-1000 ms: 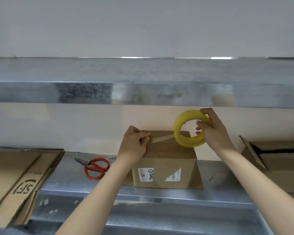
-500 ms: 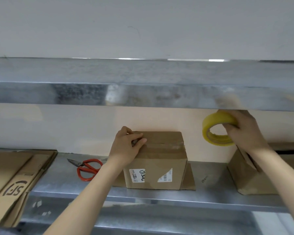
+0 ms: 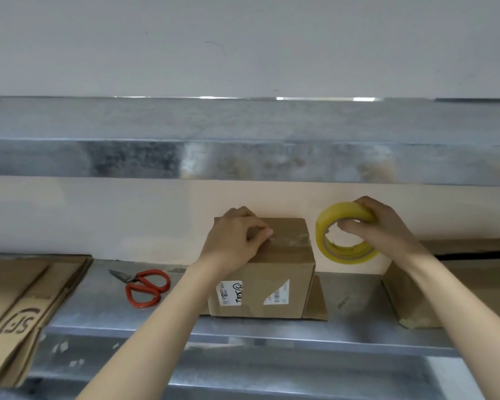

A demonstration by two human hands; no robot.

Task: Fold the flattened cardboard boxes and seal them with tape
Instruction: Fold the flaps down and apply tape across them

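Pulling taut matters now: my left hand point(image 3: 237, 241) clasps the box point(image 3: 272, 272) in the middle of the shelf point(image 3: 98, 307), thumb pinning the strip point(image 3: 292, 241), while my right hand point(image 3: 381, 229) grips the tape roll point(image 3: 344, 255) just right of it. I'd draw it down over the right edge.

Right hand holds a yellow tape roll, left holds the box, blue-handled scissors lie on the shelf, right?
Head view: the scissors have red handles, not blue. The right hand does hold the tape roll, the left hand the box.
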